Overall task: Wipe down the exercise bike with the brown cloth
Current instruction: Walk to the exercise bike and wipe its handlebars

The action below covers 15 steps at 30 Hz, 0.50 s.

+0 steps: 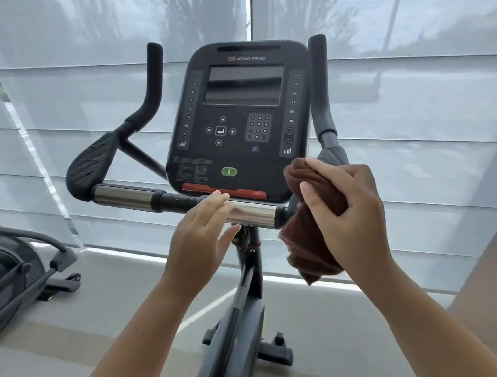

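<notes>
Below the bike's [250, 293] console [240, 108], right hand [345, 213] grips the bunched cloth [309, 243] against the handlebar's right end. Left hand [200, 237], fingers straight, rests on the chrome bar [252, 215].

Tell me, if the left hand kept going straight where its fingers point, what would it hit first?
Probably the shiny handlebar, which the left hand seems to touch; just beyond is the console's red strip. Depth is unclear.

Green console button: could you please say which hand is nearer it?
Left. The left hand sits just below the green button; the right hand grips the brown cloth farther right.
</notes>
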Each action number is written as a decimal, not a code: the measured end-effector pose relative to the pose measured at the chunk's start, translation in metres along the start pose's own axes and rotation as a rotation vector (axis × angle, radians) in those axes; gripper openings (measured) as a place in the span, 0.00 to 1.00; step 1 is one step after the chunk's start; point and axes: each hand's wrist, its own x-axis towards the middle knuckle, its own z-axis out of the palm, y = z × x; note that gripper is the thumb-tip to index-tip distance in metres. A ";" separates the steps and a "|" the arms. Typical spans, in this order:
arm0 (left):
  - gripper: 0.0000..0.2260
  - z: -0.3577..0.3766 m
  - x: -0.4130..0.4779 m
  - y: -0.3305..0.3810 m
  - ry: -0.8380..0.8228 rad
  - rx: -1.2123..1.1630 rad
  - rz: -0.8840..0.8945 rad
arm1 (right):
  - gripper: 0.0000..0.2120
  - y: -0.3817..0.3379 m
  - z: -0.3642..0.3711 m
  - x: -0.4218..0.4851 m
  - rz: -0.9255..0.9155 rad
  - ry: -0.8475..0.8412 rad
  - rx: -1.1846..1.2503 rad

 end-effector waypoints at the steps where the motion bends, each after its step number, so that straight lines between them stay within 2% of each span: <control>1: 0.16 -0.001 0.000 -0.007 -0.017 0.017 -0.004 | 0.16 -0.006 0.008 0.013 -0.008 -0.027 -0.017; 4: 0.18 -0.001 0.000 -0.024 -0.044 0.035 -0.023 | 0.17 -0.013 0.044 0.035 -0.037 -0.235 -0.219; 6: 0.18 0.002 0.000 -0.027 -0.051 0.027 -0.005 | 0.21 -0.007 0.065 0.033 -0.019 -0.456 -0.504; 8: 0.18 0.004 -0.001 -0.030 -0.052 0.017 0.013 | 0.27 0.001 0.074 0.026 -0.012 -0.591 -0.710; 11: 0.19 0.004 -0.001 -0.034 -0.055 -0.005 0.015 | 0.37 0.012 0.071 0.023 -0.210 -0.621 -0.672; 13: 0.17 0.005 -0.001 -0.037 -0.040 -0.023 0.007 | 0.36 0.018 0.070 0.020 -0.370 -0.647 -0.571; 15: 0.17 0.008 -0.001 -0.038 -0.029 -0.032 0.004 | 0.31 0.020 0.072 0.018 -0.428 -0.595 -0.548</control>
